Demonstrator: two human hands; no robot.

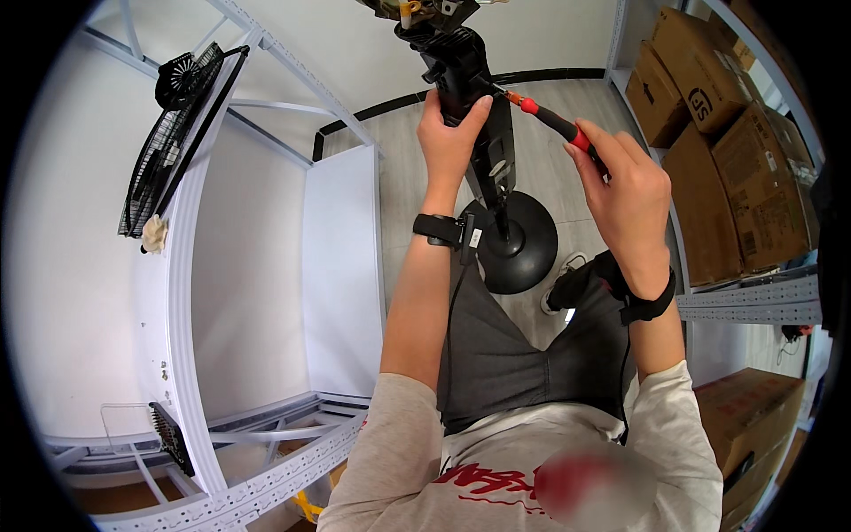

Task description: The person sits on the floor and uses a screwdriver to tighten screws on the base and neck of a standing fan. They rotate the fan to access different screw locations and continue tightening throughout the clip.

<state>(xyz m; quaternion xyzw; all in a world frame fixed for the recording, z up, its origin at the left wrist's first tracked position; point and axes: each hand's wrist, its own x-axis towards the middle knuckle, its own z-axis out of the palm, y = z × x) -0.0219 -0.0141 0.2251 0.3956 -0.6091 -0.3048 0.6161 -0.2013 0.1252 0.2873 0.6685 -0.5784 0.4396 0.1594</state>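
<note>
A black pedestal fan stand (489, 155) rises in front of me from its round base (532, 263) on the floor. My left hand (448, 142) is closed round the upper part of the stand, just below its black housing (448, 55). At the top, metal and yellow parts (408, 11) are cut off by the picture's edge. A red and black screwdriver (556, 122) is pinched in the fingers of my right hand (628, 191). It slants up and left, with its tip at the right side of the housing; whether it sits on a screw is too small to tell.
To the left, a white shelf (179, 355) holds a black wire fan grille (164, 164), a small cream-coloured object (154, 234) and small metal bits. Cardboard boxes (709, 186) fill the rack at the right, with another box (749, 417) lower down. My shoe (567, 277) is beside the base.
</note>
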